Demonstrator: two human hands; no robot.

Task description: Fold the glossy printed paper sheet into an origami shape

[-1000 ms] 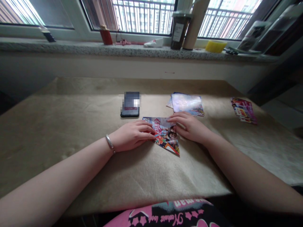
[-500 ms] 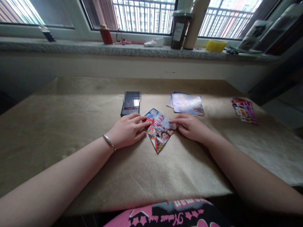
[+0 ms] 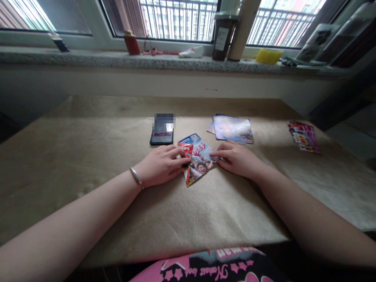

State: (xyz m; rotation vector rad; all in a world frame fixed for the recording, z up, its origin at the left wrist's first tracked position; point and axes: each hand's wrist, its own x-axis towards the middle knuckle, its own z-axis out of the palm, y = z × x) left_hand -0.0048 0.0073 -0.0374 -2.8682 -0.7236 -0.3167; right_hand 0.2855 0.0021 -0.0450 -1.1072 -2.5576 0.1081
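A glossy printed leaflet (image 3: 202, 156), with a folded red flap along its left side, lies at a slant on the table between my hands. My left hand (image 3: 161, 166) grips its left edge, the fingers resting on the flap and the fingertips partly hiding it. At the right corner, my right hand (image 3: 235, 159) has the paper between curled fingers, the index finger on top. Beyond my left hand lies a dark phone (image 3: 162, 135), its upper part pixelated. Several overlapping leaflets (image 3: 233, 129) rest just past my right hand.
Farther right on the brown-covered table (image 3: 117, 219) is a fanned stack of red and purple leaflets (image 3: 304, 137). The stone windowsill (image 3: 176, 64) holds a lidded dark container (image 3: 225, 37), a roll of yellow tape (image 3: 268, 56) and a red lighter-like object (image 3: 131, 44).
The leaflet has turned clockwise, its near corner swinging left and its top corner shifting right. My left hand has moved slightly toward me and to the right; my right hand stays nearly in place.
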